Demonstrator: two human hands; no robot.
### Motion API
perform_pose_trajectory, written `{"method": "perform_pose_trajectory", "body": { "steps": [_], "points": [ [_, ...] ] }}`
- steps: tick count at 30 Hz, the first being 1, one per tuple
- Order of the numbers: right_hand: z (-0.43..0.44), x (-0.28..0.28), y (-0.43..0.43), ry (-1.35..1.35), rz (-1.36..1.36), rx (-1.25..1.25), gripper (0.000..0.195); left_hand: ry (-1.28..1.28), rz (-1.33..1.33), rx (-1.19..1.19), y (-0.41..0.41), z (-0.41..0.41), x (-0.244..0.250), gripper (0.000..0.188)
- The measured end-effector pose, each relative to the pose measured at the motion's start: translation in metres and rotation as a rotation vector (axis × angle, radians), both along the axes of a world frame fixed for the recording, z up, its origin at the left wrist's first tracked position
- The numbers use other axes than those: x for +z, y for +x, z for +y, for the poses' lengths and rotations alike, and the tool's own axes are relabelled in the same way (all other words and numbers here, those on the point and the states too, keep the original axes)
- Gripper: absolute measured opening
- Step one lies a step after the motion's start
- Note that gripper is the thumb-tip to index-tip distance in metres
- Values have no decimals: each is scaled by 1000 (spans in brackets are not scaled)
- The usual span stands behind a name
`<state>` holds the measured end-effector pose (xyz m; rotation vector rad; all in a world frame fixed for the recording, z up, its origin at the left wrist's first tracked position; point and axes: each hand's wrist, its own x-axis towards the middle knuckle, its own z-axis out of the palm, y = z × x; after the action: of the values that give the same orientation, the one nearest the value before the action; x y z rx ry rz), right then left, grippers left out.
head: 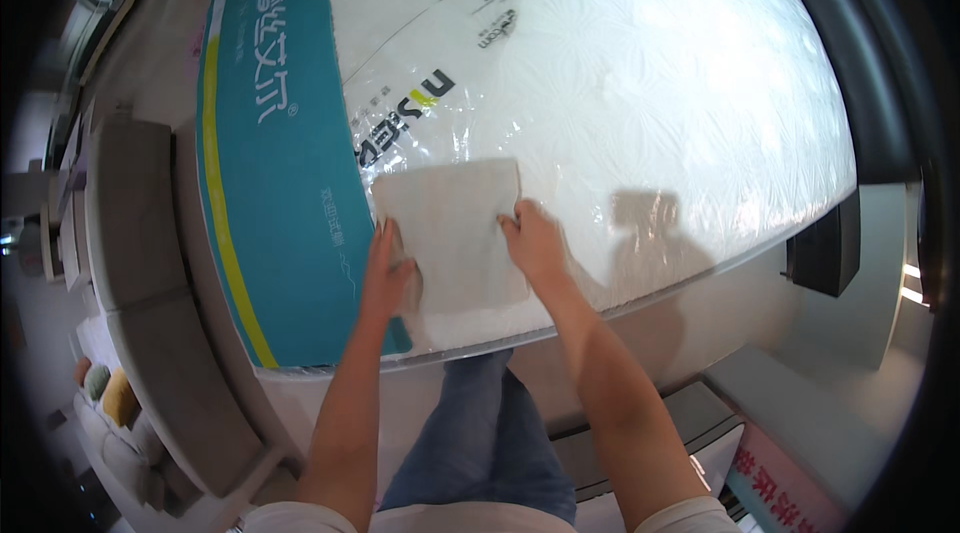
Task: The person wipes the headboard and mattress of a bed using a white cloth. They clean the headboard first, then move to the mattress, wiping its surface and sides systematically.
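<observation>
A folded beige cloth (457, 240) lies flat near the front edge of a white mattress (585, 105) in clear plastic wrap. At the cloth's right edge, my right hand (534, 237) pinches it between thumb and bent fingers. My left hand (386, 274) is at the opposite edge, fingers straight and thumb spread towards the cloth, touching its side. Under that hand runs a teal band (277, 233) with a yellow-green stripe and printed writing, along the mattress's left side. More printed writing shows on the wrap beyond the cloth.
A long grey upholstered bench (161, 353) stands to the left, with several cushions (120, 398) past it. A dark box-shaped piece (825, 252) is at the right corner. Behind me on the right are a grey-topped unit (690, 413) and a pink sign (780, 488) bearing writing.
</observation>
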<state>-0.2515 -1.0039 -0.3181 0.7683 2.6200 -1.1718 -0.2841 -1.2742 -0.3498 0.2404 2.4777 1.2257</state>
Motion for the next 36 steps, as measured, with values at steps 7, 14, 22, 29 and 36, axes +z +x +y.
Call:
{"method": "perform_pose_trajectory", "body": {
  "steps": [7, 14, 22, 29, 36],
  "points": [
    [38, -1, -97, -102, 171, -85, 27, 39, 49, 40, -110, 42, -4, 86],
    [36, -7, -4, -109, 72, 57, 27, -64, -96, 2, -24, 33, 28, 85],
    [53, 8, 103, -246, -206, -121, 31, -98, -299, -159, 75, 57, 53, 81],
    [138, -21, -17, -147, 5, -142, 25, 51, -115, -119, -49, 135, 40, 81],
    [179, -25, -66, -253, 50, -67, 30, 40, -59, 49, -73, 166, 12, 84]
  ]
}}
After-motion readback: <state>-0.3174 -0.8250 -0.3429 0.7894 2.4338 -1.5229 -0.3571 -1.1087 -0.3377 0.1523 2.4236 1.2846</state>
